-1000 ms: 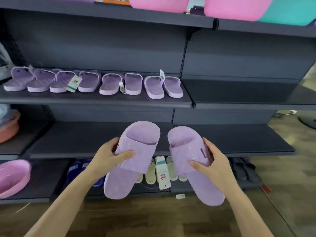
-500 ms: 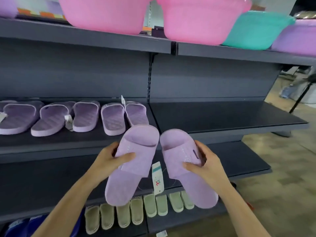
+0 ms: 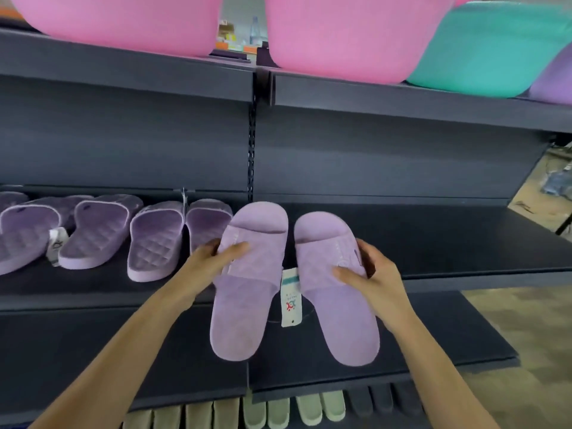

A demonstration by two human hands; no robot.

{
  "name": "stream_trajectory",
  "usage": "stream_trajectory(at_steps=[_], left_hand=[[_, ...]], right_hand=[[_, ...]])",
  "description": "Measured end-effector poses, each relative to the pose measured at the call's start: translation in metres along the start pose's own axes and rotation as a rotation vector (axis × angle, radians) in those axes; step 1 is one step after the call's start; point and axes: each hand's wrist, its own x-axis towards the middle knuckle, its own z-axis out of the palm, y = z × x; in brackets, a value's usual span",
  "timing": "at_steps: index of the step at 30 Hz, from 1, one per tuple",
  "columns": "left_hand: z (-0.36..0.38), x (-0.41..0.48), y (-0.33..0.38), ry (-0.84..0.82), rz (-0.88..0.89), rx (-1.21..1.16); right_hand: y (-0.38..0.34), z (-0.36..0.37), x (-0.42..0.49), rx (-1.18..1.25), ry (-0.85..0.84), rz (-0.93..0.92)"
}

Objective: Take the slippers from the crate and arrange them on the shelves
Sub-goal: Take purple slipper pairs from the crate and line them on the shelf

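While you held a pair out in front of the dark grey metal shelf (image 3: pixel 433 243), your left hand (image 3: pixel 213 261) gripped the left pale lilac rubber slide slipper (image 3: pixel 247 289) across its strap, thumb lying on top and fingers curled round the outer edge; your right hand (image 3: pixel 374 274) gripped the right pale lilac rubber slide slipper (image 3: pixel 334 292) the same way, thumb over the strap and fingers wrapped behind its outer side. Both slippers pointed toes-first toward the shelf's back panel, side by side and slightly apart; their toes lay over the shelf board and their heels hung out past its front edge; whether the toes touched the board, you could not tell from this view. A white paper tag with a teal band (image 3: pixel 291 297) hung between the two. To your left on the same shelf stood a row of darker lilac quilted slippers (image 3: pixel 154 239), the nearest just beside your left hand. On the shelf above sat two pink plastic basins (image 3: pixel 349 35), a teal plastic basin (image 3: pixel 495 48) and part of a purple one (image 3: pixel 557 78); a bare lower shelf board (image 3: pixel 93 351) lay beneath your forearms; below it showed the heels of pale beige slippers (image 3: pixel 263 410).
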Motion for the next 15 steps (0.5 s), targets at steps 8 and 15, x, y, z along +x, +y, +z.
stream_trajectory(at_steps=[8, 15], left_hand=[[0.036, 0.095, 0.019, 0.167, -0.222, -0.216], [0.054, 0.151, 0.027, 0.337, -0.291, -0.085]], right_hand=[[0.026, -0.017, 0.096, 0.275, 0.018, 0.137], [0.036, 0.010, 0.159, 0.356, -0.017, 0.218]])
